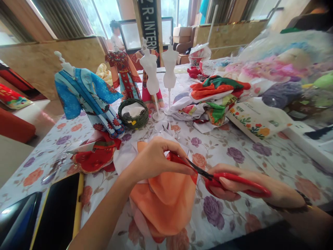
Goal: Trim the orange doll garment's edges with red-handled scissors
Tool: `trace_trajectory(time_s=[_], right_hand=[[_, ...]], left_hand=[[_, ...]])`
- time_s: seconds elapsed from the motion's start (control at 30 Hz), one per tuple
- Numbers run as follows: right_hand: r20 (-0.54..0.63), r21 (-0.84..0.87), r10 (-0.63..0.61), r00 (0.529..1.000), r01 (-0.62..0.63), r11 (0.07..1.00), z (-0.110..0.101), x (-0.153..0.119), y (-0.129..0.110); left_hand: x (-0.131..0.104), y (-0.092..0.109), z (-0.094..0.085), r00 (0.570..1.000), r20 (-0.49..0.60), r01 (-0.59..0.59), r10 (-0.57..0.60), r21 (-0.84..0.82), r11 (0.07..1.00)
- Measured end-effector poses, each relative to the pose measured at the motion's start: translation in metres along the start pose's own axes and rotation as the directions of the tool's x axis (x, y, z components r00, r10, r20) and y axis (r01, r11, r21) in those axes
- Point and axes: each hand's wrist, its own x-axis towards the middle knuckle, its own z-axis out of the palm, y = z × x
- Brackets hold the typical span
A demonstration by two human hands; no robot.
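Orange fabric [169, 201] with a red edge hangs from my left hand [153, 158], whose thumb and fingers pinch it near its top right. My right hand [229, 180] grips red-handled scissors [241, 184]. Their dark blades point left and touch or overlap the red edge, close to my left fingertips; whether they are cutting cannot be made out. White cloth [126, 158] lies behind and beside the orange piece. To the left of it rests a red embroidered garment piece [95, 154].
Two bare white mannequins [149, 74] stand behind a dark green wicker basket [133, 114]. A mannequin wears a blue robe [83, 90]. Folded fabrics [215, 93] are piled right of centre. A yellow-cased phone [59, 208] lies front left. A person [116, 36] is in the background.
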Motion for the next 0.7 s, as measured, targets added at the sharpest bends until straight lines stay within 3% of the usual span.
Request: trace_trajectory(time_s=[0.3, 0.5, 0.7], right_hand=[[-0.044, -0.123, -0.029, 0.999, 0.023, 0.992, -0.003, -0.010, 0.014], [-0.010, -0.176, -0.049, 0.999, 0.046, 0.983, 0.001, -0.005, 0.006], [-0.003, -0.166, 0.013, 1.000, -0.013, 0.986, -0.001, -0.005, 0.006]], left_hand=[[0.000, -0.002, 0.000, 1.000, 0.004, 0.015, -0.015, -0.036, 0.999], [0.000, -0.002, 0.002, 1.000, 0.011, 0.015, -0.014, -0.097, 0.995], [0.000, -0.002, 0.002, 1.000, 0.026, 0.000, 0.003, -0.108, 0.994]])
